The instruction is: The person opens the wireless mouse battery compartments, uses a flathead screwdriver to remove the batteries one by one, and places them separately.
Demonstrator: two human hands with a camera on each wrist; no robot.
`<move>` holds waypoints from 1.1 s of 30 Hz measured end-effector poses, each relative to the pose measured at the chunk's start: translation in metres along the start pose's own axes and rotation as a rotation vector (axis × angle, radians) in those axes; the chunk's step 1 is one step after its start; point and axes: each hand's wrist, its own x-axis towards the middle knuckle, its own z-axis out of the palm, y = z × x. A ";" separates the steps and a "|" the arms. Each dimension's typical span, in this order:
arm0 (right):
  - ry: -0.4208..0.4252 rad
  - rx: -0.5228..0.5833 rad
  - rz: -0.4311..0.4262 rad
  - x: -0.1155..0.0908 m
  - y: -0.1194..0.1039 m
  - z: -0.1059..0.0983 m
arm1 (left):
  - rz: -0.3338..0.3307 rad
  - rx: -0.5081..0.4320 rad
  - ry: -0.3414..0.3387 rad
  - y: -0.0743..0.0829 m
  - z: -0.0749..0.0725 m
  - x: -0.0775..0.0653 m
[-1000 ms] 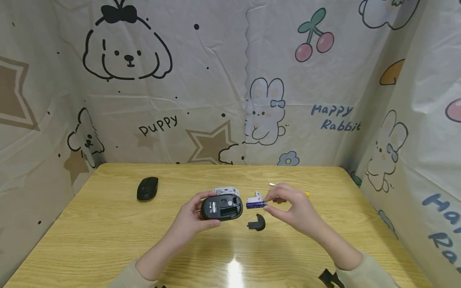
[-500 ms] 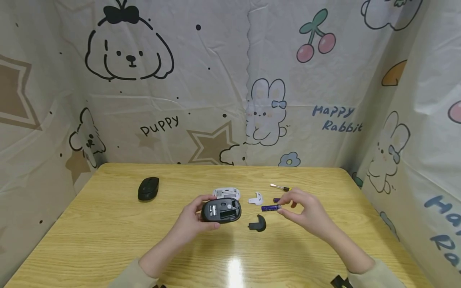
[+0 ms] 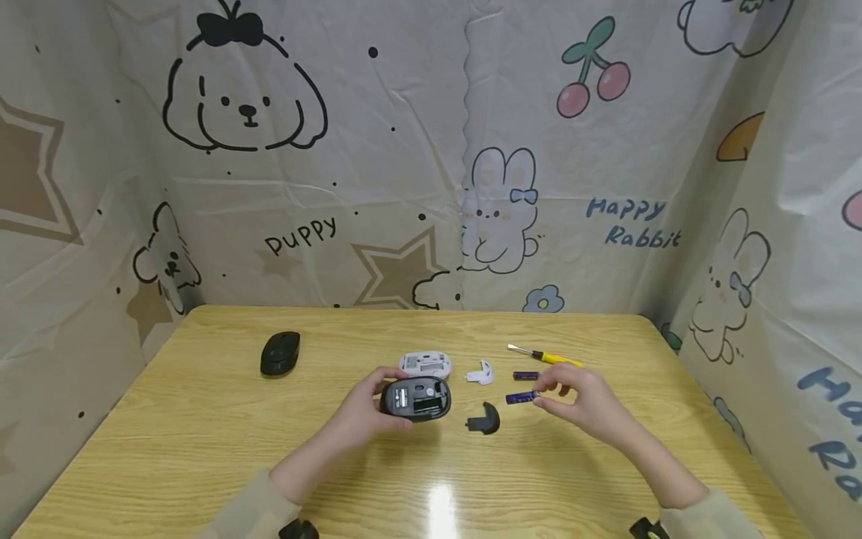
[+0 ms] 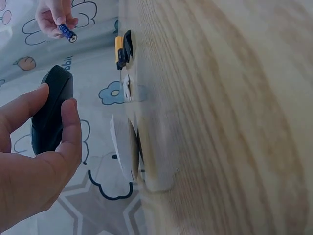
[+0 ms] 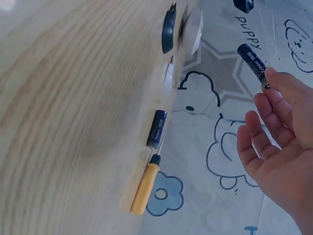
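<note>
My left hand (image 3: 357, 410) grips a black computer mouse (image 3: 397, 400) by its left end, underside up, with its dark battery slot (image 3: 427, 405) uncovered. To the right, my right hand (image 3: 592, 403) pinches one end of a blue-purple battery (image 3: 519, 398) between thumb and index finger. The right wrist view shows this battery (image 5: 252, 63) held up off the table, its other end pointing away from the fingers. Between the hands lies a curved black battery cover (image 3: 486, 421). A second battery (image 3: 525, 376) rests on the table just behind the held one.
Behind the held mouse lies an upturned white mouse (image 3: 426, 361), with a white cover (image 3: 481, 373) to its right. A yellow-handled screwdriver (image 3: 555, 358) lies farther back. Another black mouse (image 3: 280, 353) stands at the left of the wooden table (image 3: 202, 419).
My right hand has moved right and slightly nearer, carrying the battery away from the mouse. The second battery and screwdriver now show more fully. The left hand has lowered the mouse slightly.
</note>
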 end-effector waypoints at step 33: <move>-0.173 0.024 0.122 -0.011 0.053 0.022 | -0.088 0.234 -0.097 -0.023 0.015 0.030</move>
